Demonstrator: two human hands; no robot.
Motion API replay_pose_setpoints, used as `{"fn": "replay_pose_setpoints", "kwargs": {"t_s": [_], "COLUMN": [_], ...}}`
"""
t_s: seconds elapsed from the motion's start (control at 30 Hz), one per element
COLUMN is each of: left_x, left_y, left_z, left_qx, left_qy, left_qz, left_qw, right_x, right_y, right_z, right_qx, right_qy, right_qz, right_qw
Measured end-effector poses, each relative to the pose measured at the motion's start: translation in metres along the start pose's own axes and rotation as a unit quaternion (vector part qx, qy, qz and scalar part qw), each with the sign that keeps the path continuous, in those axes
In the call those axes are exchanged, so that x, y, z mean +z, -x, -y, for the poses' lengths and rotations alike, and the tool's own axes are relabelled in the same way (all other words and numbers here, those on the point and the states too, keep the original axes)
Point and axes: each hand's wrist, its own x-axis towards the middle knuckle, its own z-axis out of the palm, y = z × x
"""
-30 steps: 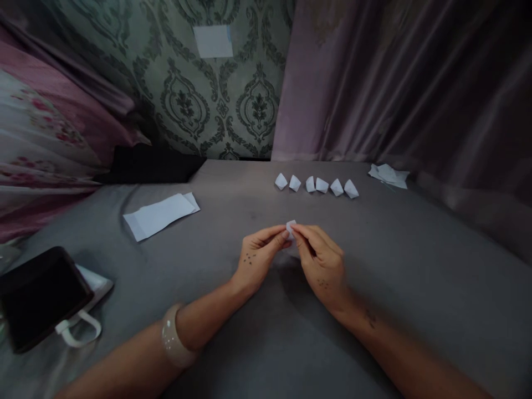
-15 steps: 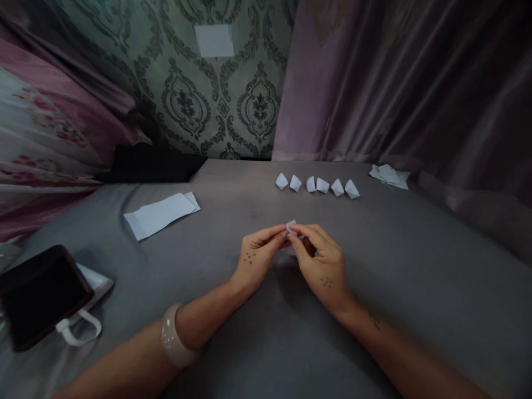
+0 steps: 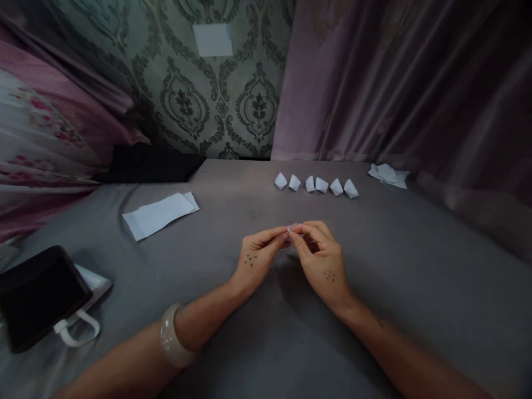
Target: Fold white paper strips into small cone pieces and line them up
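Observation:
Between my fingertips is a small folded piece of white paper (image 3: 292, 226), mostly covered by the fingers. My left hand (image 3: 260, 254) pinches it from the left with thumb and forefinger. From the right, my right hand (image 3: 322, 260) grips it the same way, its other fingers curled in. Both hands are raised a little over the grey cloth surface (image 3: 257, 343). Beyond them stands a row of several white folded paper shapes (image 3: 321, 185), pointed and faceted.
White paper strips (image 3: 161, 215) lie at the left, and paper scraps (image 3: 389, 175) at the far right. A dark-screened device (image 3: 44, 299) with a white loop (image 3: 78, 331) is at the near left. Folded black cloth (image 3: 153, 164) rests by the patterned wall (image 3: 222, 105); curtains (image 3: 374, 83) hang on both sides.
The paper piece has tilted between my fingers, and less of its face shows. My right hand has rolled slightly, while my left hand stays almost where it was.

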Motion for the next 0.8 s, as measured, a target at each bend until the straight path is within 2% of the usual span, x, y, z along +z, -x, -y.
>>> {"fn": "replay_pose_setpoints", "kwargs": {"t_s": [0.17,0.33,0.5,0.7,0.8], "left_x": [-0.001,-0.001,0.000,-0.002,-0.002], "left_y": [-0.001,-0.003,-0.004,-0.006,-0.007], "left_z": [0.000,0.001,-0.003,-0.010,-0.011], "left_qx": [0.009,-0.010,-0.018,0.040,0.045], "left_qy": [-0.011,0.014,-0.012,-0.085,-0.082], "left_qz": [0.010,0.008,0.034,0.032,0.026], "left_qw": [1.000,1.000,0.999,0.995,0.995], "right_x": [-0.001,-0.006,-0.011,-0.013,-0.012], "right_y": [0.000,-0.002,-0.006,-0.005,-0.005], "right_z": [-0.003,-0.004,-0.003,0.002,0.006], "right_qx": [-0.030,-0.061,-0.048,-0.028,-0.010], "right_qy": [0.017,0.052,0.087,0.101,0.082], "right_qz": [0.011,0.043,0.054,0.069,0.076], "right_qw": [0.999,0.996,0.994,0.992,0.994]}}
